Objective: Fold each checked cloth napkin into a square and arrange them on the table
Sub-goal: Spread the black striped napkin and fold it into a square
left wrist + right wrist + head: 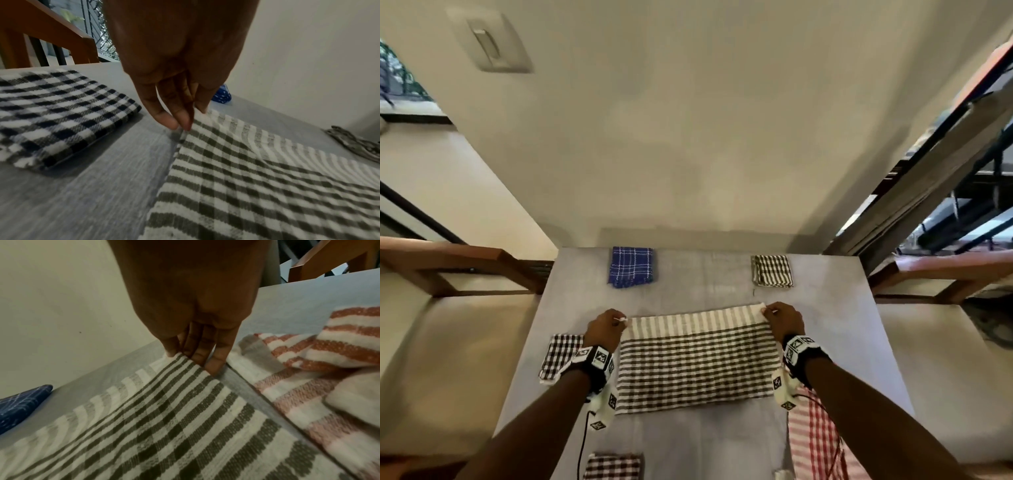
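A grey-and-white checked napkin lies folded in half as a wide rectangle in the middle of the grey table. My left hand pinches its far left corner, lifted a little off the table. At the far right corner my right hand pinches the cloth too. The upper layer's far edge sits short of the striped border of the layer beneath.
Folded squares lie around: a blue one far left, a grey-striped one far right, a black-and-white one by my left wrist, another at the near edge. A loose red-and-white checked napkin lies near right. Wooden chairs flank the table.
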A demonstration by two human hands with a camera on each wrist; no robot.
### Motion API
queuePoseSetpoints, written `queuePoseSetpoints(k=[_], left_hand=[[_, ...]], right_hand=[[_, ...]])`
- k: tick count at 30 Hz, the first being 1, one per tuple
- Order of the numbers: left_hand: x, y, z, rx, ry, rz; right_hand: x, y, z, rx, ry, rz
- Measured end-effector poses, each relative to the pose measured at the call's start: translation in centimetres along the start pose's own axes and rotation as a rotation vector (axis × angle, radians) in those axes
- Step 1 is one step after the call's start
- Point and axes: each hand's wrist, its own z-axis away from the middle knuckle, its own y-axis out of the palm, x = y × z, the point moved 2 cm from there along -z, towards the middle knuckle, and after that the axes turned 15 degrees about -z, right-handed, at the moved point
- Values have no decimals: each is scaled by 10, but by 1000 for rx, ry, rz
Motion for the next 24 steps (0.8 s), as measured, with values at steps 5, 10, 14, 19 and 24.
queuePoseSetpoints(k=[5,10,14,19,24], left_hand=[[-12,3,16,-63,8,-129],[-45,30,66,-297,325,-342],[-64,89,111,-130,472,-463],[-45,123,126,-41,361,-554],[-31,116,122,-48,341,-627]], right_hand=[[3,5,6,-72,13,135],[8,39,56,-165,-381,214],[2,104,117,59,-600,294],[-22,137,154,190,-605,444],[-59,92,153,21,-383,419]])
